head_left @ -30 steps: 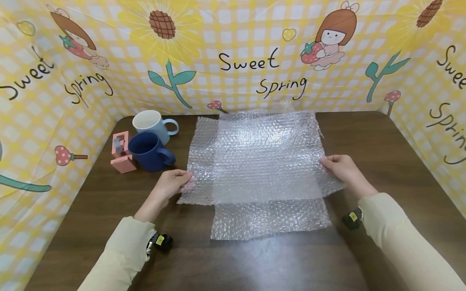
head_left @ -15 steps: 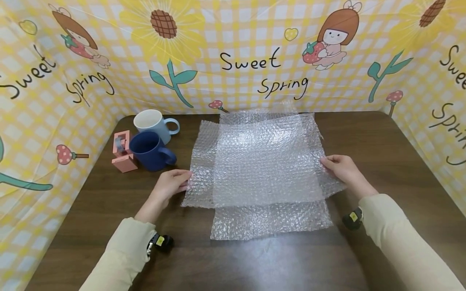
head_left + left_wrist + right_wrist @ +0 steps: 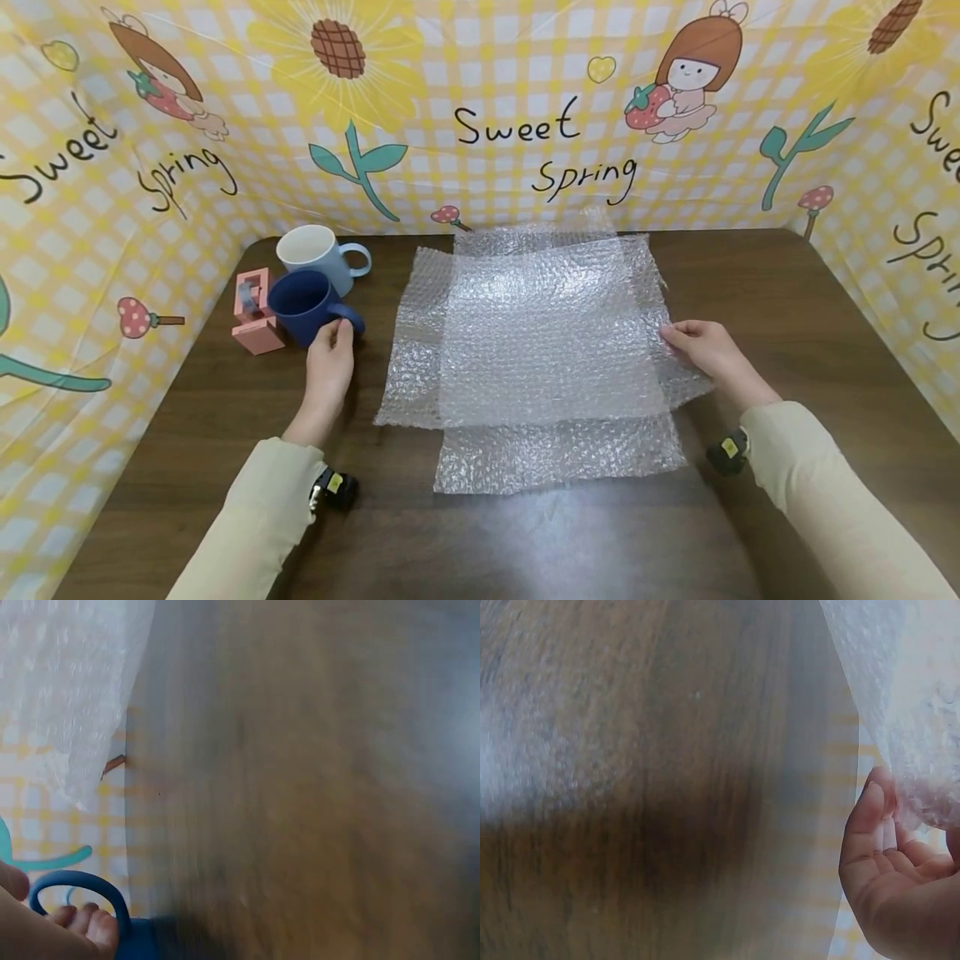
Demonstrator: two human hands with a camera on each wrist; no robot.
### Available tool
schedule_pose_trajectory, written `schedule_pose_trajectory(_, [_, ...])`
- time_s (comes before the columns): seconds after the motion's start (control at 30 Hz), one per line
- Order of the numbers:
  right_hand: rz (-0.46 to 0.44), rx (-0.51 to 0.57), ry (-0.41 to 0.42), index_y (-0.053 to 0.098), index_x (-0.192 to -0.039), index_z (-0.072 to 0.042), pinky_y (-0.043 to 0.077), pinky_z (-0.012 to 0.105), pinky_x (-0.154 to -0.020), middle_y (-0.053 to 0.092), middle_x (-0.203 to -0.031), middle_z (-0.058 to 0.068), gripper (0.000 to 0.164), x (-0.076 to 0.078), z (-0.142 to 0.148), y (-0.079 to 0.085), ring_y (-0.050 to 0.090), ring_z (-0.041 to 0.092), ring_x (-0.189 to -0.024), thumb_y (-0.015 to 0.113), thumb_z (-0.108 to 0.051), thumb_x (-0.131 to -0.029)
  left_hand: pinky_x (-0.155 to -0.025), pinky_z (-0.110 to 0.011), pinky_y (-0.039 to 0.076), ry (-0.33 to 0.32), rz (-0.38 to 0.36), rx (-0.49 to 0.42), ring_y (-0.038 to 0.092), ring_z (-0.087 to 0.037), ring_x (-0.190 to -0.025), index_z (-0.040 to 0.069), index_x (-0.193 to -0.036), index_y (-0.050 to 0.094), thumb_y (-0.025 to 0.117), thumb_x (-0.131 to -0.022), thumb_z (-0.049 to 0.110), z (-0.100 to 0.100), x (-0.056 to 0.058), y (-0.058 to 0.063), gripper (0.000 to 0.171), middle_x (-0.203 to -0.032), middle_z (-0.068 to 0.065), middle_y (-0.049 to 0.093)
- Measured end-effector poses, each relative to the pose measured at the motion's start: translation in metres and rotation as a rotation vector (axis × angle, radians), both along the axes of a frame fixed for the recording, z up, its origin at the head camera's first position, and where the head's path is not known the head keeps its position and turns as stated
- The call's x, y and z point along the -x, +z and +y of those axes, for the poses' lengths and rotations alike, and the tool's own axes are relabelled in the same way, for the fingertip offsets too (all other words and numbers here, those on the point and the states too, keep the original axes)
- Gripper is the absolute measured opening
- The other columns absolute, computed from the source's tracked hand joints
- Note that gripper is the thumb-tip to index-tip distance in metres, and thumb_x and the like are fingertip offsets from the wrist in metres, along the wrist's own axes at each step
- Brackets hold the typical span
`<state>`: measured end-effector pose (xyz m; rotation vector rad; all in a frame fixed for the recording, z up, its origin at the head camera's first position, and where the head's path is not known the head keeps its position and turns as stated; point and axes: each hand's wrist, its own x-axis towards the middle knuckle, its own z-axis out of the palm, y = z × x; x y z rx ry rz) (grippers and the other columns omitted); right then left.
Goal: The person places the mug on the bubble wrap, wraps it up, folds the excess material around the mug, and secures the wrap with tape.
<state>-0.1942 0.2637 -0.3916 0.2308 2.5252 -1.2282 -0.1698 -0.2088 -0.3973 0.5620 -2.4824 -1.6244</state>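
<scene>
My left hand (image 3: 330,367) is at the handle of a dark blue mug (image 3: 300,304). In the left wrist view its fingers (image 3: 94,926) overlap the loop of the mug handle (image 3: 82,879), with the thumb apart from them. The mug stands upright on the table. Several layers of bubble wrap (image 3: 547,333) lie spread on the table, crossing each other. With thumb and fingers, my right hand (image 3: 701,350) pinches the right edge of the upper sheet; the right wrist view shows the bubble wrap (image 3: 922,780) between the fingertips.
Behind the blue mug stands a light blue mug (image 3: 318,254), white inside. A pink tape dispenser (image 3: 255,312) is close to the mugs' left. The brown wooden table (image 3: 547,542) meets a yellow checked cloth backdrop (image 3: 510,50) at its back and sides.
My left hand has let go of the bubble wrap's left edge and moved up and left to the dark blue mug's handle. The upper sheet's left side shifted slightly right. The right hand stays put.
</scene>
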Motion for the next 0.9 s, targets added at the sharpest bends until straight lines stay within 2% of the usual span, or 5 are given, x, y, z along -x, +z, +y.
schedule_pose_trajectory(0.13, [0.01, 0.007, -0.008, 0.051, -0.124, 0.012, 0.046, 0.016, -0.067, 0.061, -0.099, 0.006, 0.054, 0.0, 0.0, 0.0, 0.051, 0.004, -0.078, 0.048, -0.036, -0.099, -0.109, -0.033, 0.033, 0.011, 0.024, -0.102, 0.043, -0.024, -0.127, -0.004, -0.134, 0.045, 0.036, -0.102, 0.04, 0.0, 0.011, -0.003, 0.055, -0.14, -0.021, 0.047])
schedule_pose_trajectory(0.3, [0.026, 0.024, -0.013, 0.052, -0.121, 0.013, 0.045, 0.017, -0.065, 0.059, -0.088, -0.004, 0.054, 0.0, 0.001, 0.001, 0.05, 0.003, -0.076, 0.05, -0.035, -0.098, -0.089, -0.016, 0.037, 0.094, 0.097, -0.175, 0.051, -0.005, -0.11, -0.003, -0.118, 0.057, 0.044, -0.099, 0.04, 0.007, 0.019, -0.005, 0.049, -0.125, -0.016, 0.062])
schedule_pose_trajectory(0.43, [0.024, 0.038, -0.01, 0.052, -0.121, 0.013, 0.046, 0.017, -0.065, 0.057, -0.083, -0.008, 0.053, 0.0, 0.0, 0.002, 0.05, 0.001, -0.074, 0.05, -0.034, -0.098, -0.082, -0.011, 0.037, 0.172, 0.162, -0.189, 0.056, -0.007, -0.107, -0.006, -0.111, 0.061, 0.046, -0.1, 0.03, 0.014, 0.02, -0.006, 0.04, -0.117, -0.015, 0.066])
schedule_pose_trajectory(0.7, [0.019, 0.062, -0.023, 0.052, -0.121, 0.013, 0.045, 0.018, -0.065, 0.055, -0.083, -0.007, 0.051, -0.001, -0.004, 0.003, 0.049, 0.004, -0.075, 0.051, -0.033, -0.097, -0.086, -0.011, 0.039, 0.275, 0.248, -0.159, 0.06, -0.021, -0.113, -0.009, -0.112, 0.061, 0.044, -0.102, 0.022, 0.019, 0.019, -0.006, 0.037, -0.116, -0.026, 0.064])
schedule_pose_trajectory(0.9, [0.018, 0.052, -0.031, 0.053, -0.12, 0.012, 0.045, 0.018, -0.064, 0.055, -0.083, -0.006, 0.05, -0.003, -0.005, 0.001, 0.049, 0.004, -0.074, 0.051, -0.033, -0.098, -0.08, -0.011, 0.04, 0.358, 0.303, -0.116, 0.063, -0.016, -0.1, -0.005, -0.101, 0.063, 0.046, -0.101, 0.022, 0.016, 0.012, -0.004, 0.032, -0.086, 0.001, 0.067])
